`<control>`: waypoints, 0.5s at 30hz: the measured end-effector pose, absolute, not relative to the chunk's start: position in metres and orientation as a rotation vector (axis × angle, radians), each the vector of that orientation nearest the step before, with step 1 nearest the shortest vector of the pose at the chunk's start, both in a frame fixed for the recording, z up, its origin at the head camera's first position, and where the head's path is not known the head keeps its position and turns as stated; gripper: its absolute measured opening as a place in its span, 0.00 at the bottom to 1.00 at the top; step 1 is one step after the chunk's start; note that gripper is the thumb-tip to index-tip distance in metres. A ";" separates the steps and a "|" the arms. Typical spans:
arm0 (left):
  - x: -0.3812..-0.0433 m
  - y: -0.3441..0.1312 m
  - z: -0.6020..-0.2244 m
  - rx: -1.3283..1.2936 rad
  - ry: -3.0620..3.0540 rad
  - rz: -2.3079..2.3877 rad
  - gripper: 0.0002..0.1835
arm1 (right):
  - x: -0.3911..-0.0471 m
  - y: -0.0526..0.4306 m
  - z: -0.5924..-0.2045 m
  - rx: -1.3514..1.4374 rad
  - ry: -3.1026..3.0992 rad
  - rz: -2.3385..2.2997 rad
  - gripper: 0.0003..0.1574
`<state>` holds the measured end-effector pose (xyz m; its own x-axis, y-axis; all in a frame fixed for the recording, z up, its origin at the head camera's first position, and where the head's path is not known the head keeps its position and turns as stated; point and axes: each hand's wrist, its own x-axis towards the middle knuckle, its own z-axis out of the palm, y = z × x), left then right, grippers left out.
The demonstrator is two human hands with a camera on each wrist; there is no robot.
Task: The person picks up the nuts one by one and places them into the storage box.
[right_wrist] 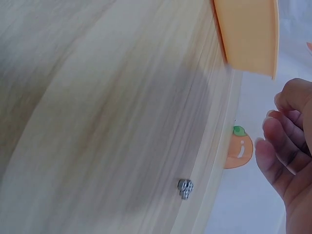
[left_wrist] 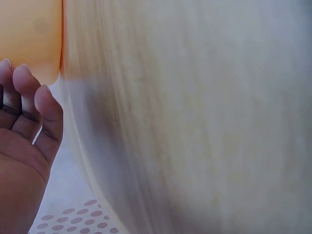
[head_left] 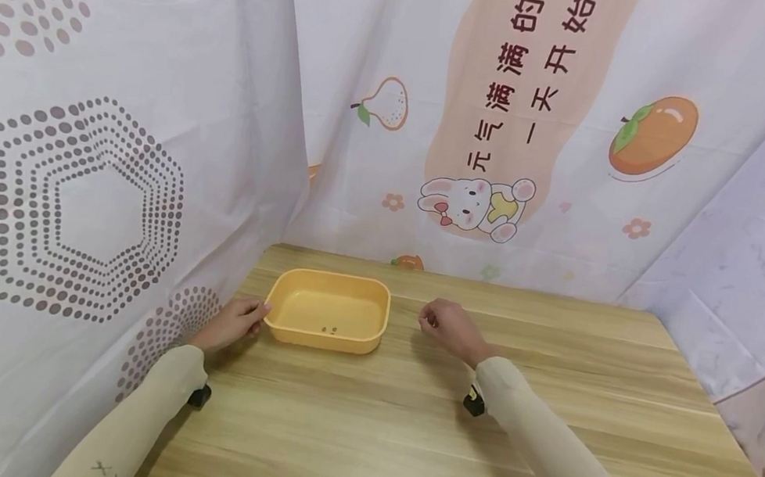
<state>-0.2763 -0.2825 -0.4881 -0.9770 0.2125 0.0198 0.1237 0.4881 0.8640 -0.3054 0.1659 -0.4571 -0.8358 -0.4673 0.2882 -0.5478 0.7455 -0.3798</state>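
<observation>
A shallow yellow plastic bin (head_left: 324, 340) stands on the wooden table, left of the middle. My left hand (head_left: 240, 322) grips its left rim, thumb on top; in the left wrist view, curled fingers (left_wrist: 44, 105) lie by the bin's wall (left_wrist: 29, 34). Right of the bin, apart from it, my right hand (head_left: 455, 327) hovers with loosely curled fingers (right_wrist: 278, 134) and nothing visible in them. A cluster of small silvery metal pieces (right_wrist: 185, 188) appears below the right hand in the right wrist view; the head view does not show it.
A few tiny dark spots (head_left: 328, 331) show by the bin's front wall, too small to identify. Behind the wooden table (head_left: 347, 423) hangs a printed curtain (head_left: 357, 212). A dotted white cloth (head_left: 238, 135) borders the left side, and another cloth (head_left: 740, 271) the right.
</observation>
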 end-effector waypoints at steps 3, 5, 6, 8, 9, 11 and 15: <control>-0.276 -0.283 -0.489 0.292 2.626 1.524 0.21 | -0.306 0.162 -0.458 0.815 -2.773 0.677 0.04; -0.275 -0.283 -0.489 0.294 2.622 1.528 0.21 | -0.305 0.159 -0.458 0.821 -2.768 0.674 0.04; -0.275 -0.283 -0.489 0.296 2.620 1.530 0.21 | -0.305 0.158 -0.458 0.827 -2.764 0.674 0.04; -0.276 -0.283 -0.490 0.289 2.622 1.529 0.21 | -0.305 0.155 -0.458 0.839 -2.752 0.676 0.04; -0.276 -0.284 -0.491 0.287 2.625 1.527 0.21 | -0.305 0.154 -0.458 0.844 -2.749 0.678 0.04; -0.277 -0.284 -0.492 0.286 2.628 1.520 0.22 | -0.304 0.151 -0.457 0.852 -2.742 0.678 0.03; -0.278 -0.285 -0.492 0.284 2.632 1.516 0.23 | -0.304 0.147 -0.456 0.870 -2.732 0.674 0.03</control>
<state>-0.2777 -0.2846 -0.4924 -0.9785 0.2056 0.0137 0.1150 0.4896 0.8643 -0.3044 0.1465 -0.4565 -0.8079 -0.4980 0.3150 -0.5874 0.7234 -0.3628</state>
